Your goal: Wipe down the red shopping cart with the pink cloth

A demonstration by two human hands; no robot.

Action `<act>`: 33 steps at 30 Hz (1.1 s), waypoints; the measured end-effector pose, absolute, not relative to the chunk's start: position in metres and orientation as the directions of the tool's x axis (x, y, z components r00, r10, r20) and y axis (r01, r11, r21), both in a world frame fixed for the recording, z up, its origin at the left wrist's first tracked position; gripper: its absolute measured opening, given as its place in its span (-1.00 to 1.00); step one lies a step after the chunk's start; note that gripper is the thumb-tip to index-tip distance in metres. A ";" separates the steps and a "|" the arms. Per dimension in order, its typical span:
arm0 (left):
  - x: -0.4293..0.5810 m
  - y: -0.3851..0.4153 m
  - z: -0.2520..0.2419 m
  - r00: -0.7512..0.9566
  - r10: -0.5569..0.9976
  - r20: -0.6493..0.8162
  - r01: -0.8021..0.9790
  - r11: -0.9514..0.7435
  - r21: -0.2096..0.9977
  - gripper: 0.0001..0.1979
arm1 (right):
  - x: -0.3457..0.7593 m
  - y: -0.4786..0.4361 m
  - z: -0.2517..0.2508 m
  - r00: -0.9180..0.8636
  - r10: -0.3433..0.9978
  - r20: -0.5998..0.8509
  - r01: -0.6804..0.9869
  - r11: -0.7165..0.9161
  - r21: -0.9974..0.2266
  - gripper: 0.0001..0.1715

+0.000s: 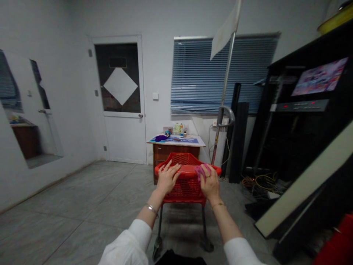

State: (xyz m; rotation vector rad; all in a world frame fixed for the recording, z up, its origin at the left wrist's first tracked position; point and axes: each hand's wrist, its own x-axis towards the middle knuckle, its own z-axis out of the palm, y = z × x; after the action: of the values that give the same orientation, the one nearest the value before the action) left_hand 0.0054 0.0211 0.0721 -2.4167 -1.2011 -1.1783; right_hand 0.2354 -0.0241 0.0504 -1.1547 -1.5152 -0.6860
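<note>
A red plastic shopping cart (182, 193) stands in front of me on dark legs with casters. My left hand (167, 178) lies on the left part of its handle, fingers stretched out and apart, with the thumb towards the middle. A crumpled pink cloth (199, 171) is in my right hand (210, 184), which presses it on the right part of the handle with fingers bent around it. The palm of each hand is hidden from view.
Behind the cart stands a brown desk (176, 151) with bottles and a purple cloth (161, 138). A metal pole (226, 81) rises beside it. On the right are a black rack (264, 121), loose cables (264, 182) and a leaning pale board (303, 187). A white door (125, 136) is at the back left.
</note>
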 end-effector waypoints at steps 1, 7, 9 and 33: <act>0.006 0.021 0.072 0.351 0.586 0.731 0.741 -0.651 0.166 -0.63 | 0.249 -0.025 0.049 0.097 0.299 0.949 0.921 0.336 -0.200 -0.53; 0.012 0.020 0.070 0.332 0.582 0.743 0.741 -0.648 0.177 -0.64 | 0.234 -0.024 0.046 0.278 0.256 0.926 0.908 0.243 -0.340 -0.54; 0.012 0.019 0.071 0.329 0.576 0.748 0.742 -0.648 0.173 -0.64 | 0.201 -0.022 0.047 0.166 0.262 0.951 0.925 0.293 -0.242 -0.53; 0.010 0.018 0.071 0.330 0.570 0.752 0.743 -0.648 0.166 -0.66 | 0.190 -0.023 0.053 -0.057 0.311 0.949 0.904 0.419 -0.083 -0.50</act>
State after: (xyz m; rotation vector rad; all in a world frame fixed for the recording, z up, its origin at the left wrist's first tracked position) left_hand 0.0096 0.0177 0.0711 -2.3842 -1.1971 -1.2158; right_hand 0.1904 -0.0228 0.0526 -1.0942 -1.6041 -0.6935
